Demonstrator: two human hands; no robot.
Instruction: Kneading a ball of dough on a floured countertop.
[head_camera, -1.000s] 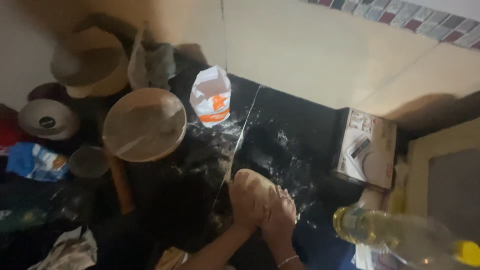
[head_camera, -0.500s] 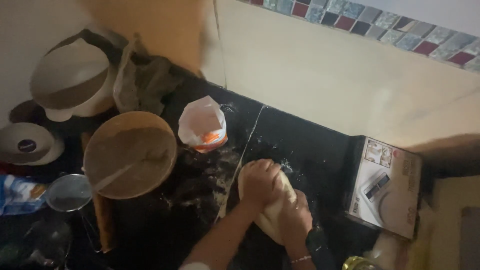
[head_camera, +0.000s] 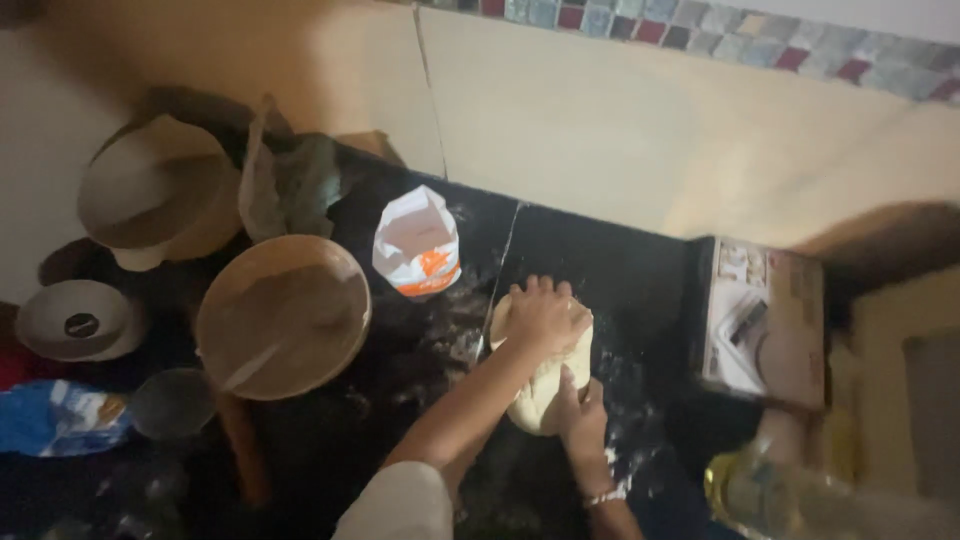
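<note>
Since the earlier frame the view has swung left and up. The box (head_camera: 765, 320) now sits at 3 o'clock instead of the lower right, and the left hand (head_camera: 545, 315) has moved from the near side of the dough (head_camera: 545, 385) to its far end.

Dough: pale lump at frame centre on the black counter (head_camera: 620, 260), stretched from 12 toward 6 o'clock, loose flour scattered around it.

Left hand: flat on the dough's far end, fingers spread and pressing, not closed round anything. Right hand (head_camera: 583, 420): at the near end, about 6 o'clock of the lump, fingers curled against its edge; I cannot tell whether it grips or only pushes (a bracelet shows at the wrist).

Around it: flour bag (head_camera: 418, 245) upright at 10 o'clock of the dough, near but apart. Round board (head_camera: 283, 315) at 9 o'clock, a bowl (head_camera: 160, 190) beyond it at 10. Clear bottle (head_camera: 800, 500) at 5 o'clock, blurred.

Progress, my reading: the dough is already mixed into one mass and holds together, so mixing is done. It looks uneven and elongated, not yet a smooth ball, so I judge kneading is midway. The board carries no dough I can see; shaping or rolling looks not yet begun.
</note>
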